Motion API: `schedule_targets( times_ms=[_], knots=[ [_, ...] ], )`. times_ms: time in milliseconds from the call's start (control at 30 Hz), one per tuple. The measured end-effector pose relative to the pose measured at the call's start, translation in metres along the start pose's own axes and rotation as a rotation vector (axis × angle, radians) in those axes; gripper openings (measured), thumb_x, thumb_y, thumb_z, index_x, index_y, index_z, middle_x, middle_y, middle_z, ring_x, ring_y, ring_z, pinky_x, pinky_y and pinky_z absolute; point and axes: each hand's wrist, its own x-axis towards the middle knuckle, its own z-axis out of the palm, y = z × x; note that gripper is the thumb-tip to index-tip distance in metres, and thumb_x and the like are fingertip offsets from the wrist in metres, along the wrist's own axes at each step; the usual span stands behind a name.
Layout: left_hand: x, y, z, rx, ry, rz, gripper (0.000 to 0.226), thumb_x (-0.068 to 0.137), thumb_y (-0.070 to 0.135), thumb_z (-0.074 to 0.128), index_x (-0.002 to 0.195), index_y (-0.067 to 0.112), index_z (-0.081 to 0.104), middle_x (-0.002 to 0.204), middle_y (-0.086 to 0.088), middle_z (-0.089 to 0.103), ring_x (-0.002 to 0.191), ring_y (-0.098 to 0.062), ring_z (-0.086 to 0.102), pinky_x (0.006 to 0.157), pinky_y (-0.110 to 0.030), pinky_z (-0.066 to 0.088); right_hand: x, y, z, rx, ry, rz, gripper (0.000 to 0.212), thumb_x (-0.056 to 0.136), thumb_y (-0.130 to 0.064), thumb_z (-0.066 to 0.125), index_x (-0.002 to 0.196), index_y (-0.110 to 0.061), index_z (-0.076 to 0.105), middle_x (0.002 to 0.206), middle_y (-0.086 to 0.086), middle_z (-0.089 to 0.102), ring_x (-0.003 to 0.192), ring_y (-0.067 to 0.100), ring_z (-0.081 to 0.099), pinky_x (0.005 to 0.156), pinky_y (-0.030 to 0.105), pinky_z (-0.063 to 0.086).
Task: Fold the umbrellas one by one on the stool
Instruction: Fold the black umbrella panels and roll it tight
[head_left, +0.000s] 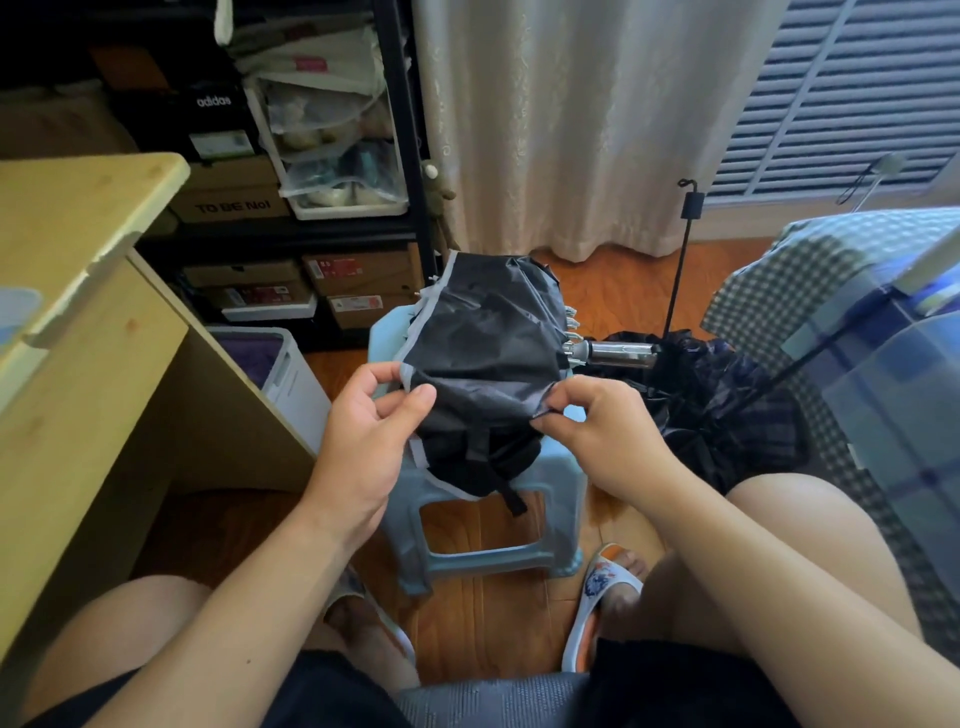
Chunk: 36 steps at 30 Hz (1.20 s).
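Observation:
A collapsed black umbrella (488, 358) with a grey-white hem lies across the light blue plastic stool (498, 558), its canopy loose and crumpled and its shiny handle end (618, 353) pointing right. My left hand (363, 441) pinches the canopy's left edge between thumb and fingers. My right hand (597, 436) pinches a fold of the fabric at the right. A black strap (511, 496) hangs off the front of the stool. A second dark plaid umbrella (727, 410) lies unfolded to the right of the stool, its thin shaft (680, 270) sticking up.
A wooden desk (88, 291) stands at the left, with a white bin (280, 374) beside it. Shelves of shoe boxes (291, 208) fill the back, next to a curtain (571, 130). A checked bed cover (831, 291) is at the right. My knees and slippered feet flank the stool.

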Motion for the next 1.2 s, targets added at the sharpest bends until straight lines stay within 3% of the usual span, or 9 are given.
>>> schedule_targets(
  times_ms=[100, 233, 400, 467, 633, 767, 867, 1067, 1200],
  knots=[
    [-0.001, -0.005, -0.003, -0.049, 0.006, -0.043, 0.014, 0.1, 0.009, 0.06, 0.113, 0.014, 0.062, 0.105, -0.008, 0.078, 0.104, -0.024, 0.074, 0.082, -0.032, 0.06, 0.002, 0.001, 0.002, 0.068, 0.034, 0.066, 0.032, 0.08, -0.01, 0.085, 0.067, -0.017, 0.056, 0.084, -0.003, 0.072, 0.083, 0.007, 0.065, 0.074, 0.017, 0.05],
    [-0.007, -0.02, 0.0, -0.082, 0.018, -0.038, 0.01, 0.101, 0.013, 0.06, 0.107, 0.014, 0.067, 0.111, -0.013, 0.076, 0.111, -0.027, 0.071, 0.102, -0.048, 0.054, 0.003, -0.001, 0.012, 0.066, 0.014, 0.06, 0.036, 0.082, -0.009, 0.082, 0.075, -0.017, 0.047, 0.084, 0.004, 0.068, 0.08, 0.021, 0.064, 0.072, 0.031, 0.053],
    [-0.003, -0.015, 0.002, -0.063, 0.035, 0.017, 0.012, 0.104, 0.023, 0.058, 0.11, 0.016, 0.065, 0.113, -0.021, 0.071, 0.113, -0.042, 0.066, 0.105, -0.063, 0.048, 0.003, -0.008, 0.009, 0.37, -0.048, -0.01, 0.047, 0.089, -0.009, 0.077, 0.121, -0.032, 0.052, 0.111, -0.001, 0.074, 0.109, 0.014, 0.069, 0.095, 0.037, 0.057],
    [0.0, -0.01, 0.001, -0.018, 0.028, 0.035, 0.011, 0.104, 0.026, 0.057, 0.109, 0.025, 0.066, 0.112, -0.017, 0.072, 0.113, -0.041, 0.066, 0.103, -0.065, 0.048, 0.001, -0.008, 0.003, 0.38, -0.033, -0.078, 0.064, 0.092, 0.0, 0.072, 0.141, -0.033, 0.048, 0.104, -0.002, 0.075, 0.103, 0.011, 0.071, 0.09, 0.028, 0.056],
    [0.019, 0.009, -0.001, 0.154, 0.142, 0.12, 0.037, 0.1, 0.032, 0.061, 0.135, 0.039, 0.054, 0.109, -0.003, 0.074, 0.103, -0.021, 0.072, 0.097, -0.055, 0.056, 0.002, 0.0, -0.007, 0.198, 0.124, -0.138, 0.044, 0.09, -0.004, 0.076, 0.123, -0.033, 0.069, 0.084, -0.002, 0.065, 0.075, 0.009, 0.061, 0.075, 0.021, 0.049],
    [0.026, 0.028, -0.005, 0.343, -0.071, 0.264, 0.036, 0.104, 0.028, 0.058, 0.135, 0.044, 0.054, 0.092, -0.009, 0.075, 0.083, -0.033, 0.071, 0.083, -0.048, 0.06, 0.008, -0.003, -0.007, 0.253, 0.212, -0.137, 0.035, 0.091, -0.002, 0.074, 0.118, -0.024, 0.073, 0.08, 0.004, 0.07, 0.075, 0.023, 0.065, 0.074, 0.029, 0.055],
    [0.025, 0.029, -0.014, 0.476, -0.263, 0.308, 0.061, 0.096, 0.016, 0.071, 0.142, 0.048, 0.048, 0.122, 0.01, 0.072, 0.115, -0.007, 0.066, 0.104, -0.032, 0.051, 0.026, -0.008, -0.013, 0.342, 0.262, -0.094, 0.031, 0.093, -0.004, 0.073, 0.117, -0.023, 0.073, 0.078, 0.006, 0.071, 0.072, 0.02, 0.067, 0.072, 0.031, 0.056],
    [0.036, 0.03, -0.008, 0.511, 0.048, 0.488, 0.029, 0.092, -0.001, 0.071, 0.102, 0.025, 0.078, 0.101, 0.013, 0.076, 0.096, 0.001, 0.07, 0.087, -0.013, 0.052, 0.044, -0.004, -0.022, 0.292, 0.145, -0.145, 0.041, 0.091, -0.005, 0.075, 0.128, -0.021, 0.067, 0.08, -0.003, 0.069, 0.078, 0.016, 0.069, 0.079, 0.026, 0.057],
    [0.022, 0.037, -0.005, 0.369, 0.074, 0.422, 0.026, 0.091, 0.001, 0.072, 0.094, 0.026, 0.08, 0.094, 0.011, 0.079, 0.095, -0.005, 0.073, 0.086, -0.018, 0.056, 0.03, 0.007, -0.021, 0.265, -0.006, -0.11, 0.065, 0.086, -0.003, 0.08, 0.14, -0.032, 0.057, 0.099, -0.01, 0.065, 0.095, 0.002, 0.067, 0.092, 0.027, 0.055]
  ],
)
